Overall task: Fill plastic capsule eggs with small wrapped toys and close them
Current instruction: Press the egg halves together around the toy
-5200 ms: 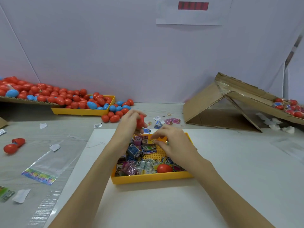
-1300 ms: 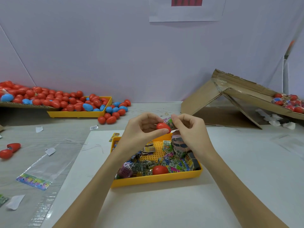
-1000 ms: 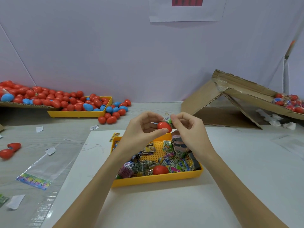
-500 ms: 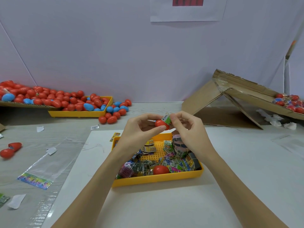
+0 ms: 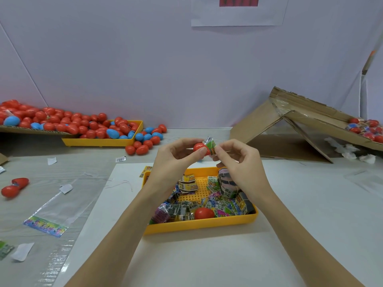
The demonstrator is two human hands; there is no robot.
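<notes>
Left hand [image 5: 176,157] pinches a red egg half [image 5: 200,148] above the tray [image 5: 199,225] — our right hand [image 5: 238,160] pinches a green packet [image 5: 210,146] touching the half's open end. More packets [image 5: 219,204] in the tray.

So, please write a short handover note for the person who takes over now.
Left hand: its grip holds a red plastic egg half.
Right hand: pinches a small green wrapped toy at the half's mouth.
Done: toy partly in.
Left: push it in, close the egg. More wrapped toys and a red egg piece lie in the yellow plastic tray.
</notes>
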